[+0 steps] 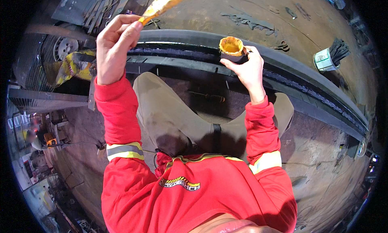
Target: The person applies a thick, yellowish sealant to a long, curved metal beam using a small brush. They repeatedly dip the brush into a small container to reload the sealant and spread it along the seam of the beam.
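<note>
Raised at the upper left, my left hand (119,45) pinches the narrow end of a flat tool (163,5) smeared with glossy yellow. Its far end runs out past the top edge, so its exact kind is hidden. My right hand (248,67) is closed around a small cup (231,46), thumb on the near side and fingers on the far side. Yellow residue coats the cup's rim and inside. Beneath both hands, a long dark metal beam (182,38) crosses in front of my knees. Tool and cup are well apart.
A light can (324,60) of dark rods stands at the right. Scissors-like tool (281,46) lies beyond the beam. Metal strips (97,15), a wheel (65,48) and a yellow bag (83,66) sit at left. Between my legs lies a thin tool (208,96).
</note>
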`<state>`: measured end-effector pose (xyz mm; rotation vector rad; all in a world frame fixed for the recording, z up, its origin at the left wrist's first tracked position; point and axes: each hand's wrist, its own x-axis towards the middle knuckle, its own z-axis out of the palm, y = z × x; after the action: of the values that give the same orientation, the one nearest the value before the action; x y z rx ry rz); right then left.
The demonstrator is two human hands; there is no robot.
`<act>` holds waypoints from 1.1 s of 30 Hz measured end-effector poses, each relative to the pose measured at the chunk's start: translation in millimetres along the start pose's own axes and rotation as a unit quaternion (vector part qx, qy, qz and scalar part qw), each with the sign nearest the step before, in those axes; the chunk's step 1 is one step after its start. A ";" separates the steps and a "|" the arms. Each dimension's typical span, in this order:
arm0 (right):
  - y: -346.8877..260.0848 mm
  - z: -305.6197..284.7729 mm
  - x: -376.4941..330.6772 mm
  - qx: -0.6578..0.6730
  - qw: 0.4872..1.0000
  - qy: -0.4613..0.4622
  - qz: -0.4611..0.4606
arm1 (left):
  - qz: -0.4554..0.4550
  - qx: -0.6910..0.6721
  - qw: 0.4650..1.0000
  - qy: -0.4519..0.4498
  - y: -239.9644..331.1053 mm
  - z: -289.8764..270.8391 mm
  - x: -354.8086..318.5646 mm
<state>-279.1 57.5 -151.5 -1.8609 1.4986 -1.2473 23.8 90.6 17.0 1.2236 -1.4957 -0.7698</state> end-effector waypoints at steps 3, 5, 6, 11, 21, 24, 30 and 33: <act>2.3 -3.1 1.0 0.010 1.000 0.010 0.019 | -0.045 -0.015 0.999 -0.002 -21.9 5.3 -19.4; 2.8 -7.2 3.4 -0.004 0.999 0.016 0.038 | -0.138 -0.046 0.989 0.023 -47.3 15.8 -47.8; 4.7 -10.2 5.2 -0.008 0.999 0.025 0.029 | -0.185 -0.033 0.982 0.019 -65.0 18.6 -64.8; 9.8 -18.0 9.2 -0.015 0.998 0.049 0.047 | -0.323 -0.113 0.928 0.151 -139.7 75.5 -144.0; 8.8 -18.6 8.1 -0.009 0.998 0.052 0.035 | -0.295 -0.111 0.916 0.248 -157.9 160.9 -122.7; 2.0 -16.6 8.7 0.005 0.998 0.053 0.039 | -0.208 -0.067 0.962 0.163 -188.1 189.3 -133.8; 7.3 -21.3 8.3 -0.004 0.997 0.056 0.055 | -0.181 0.047 0.981 0.050 -157.3 172.2 -133.5; 9.2 -22.0 8.4 -0.010 0.997 0.066 0.045 | -0.188 0.095 0.973 0.093 -164.6 146.3 -121.5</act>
<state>-302.6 51.0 -144.7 -1.7310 1.6504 -1.3406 -68.4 142.8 -211.2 1.7070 -1.2202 -0.7435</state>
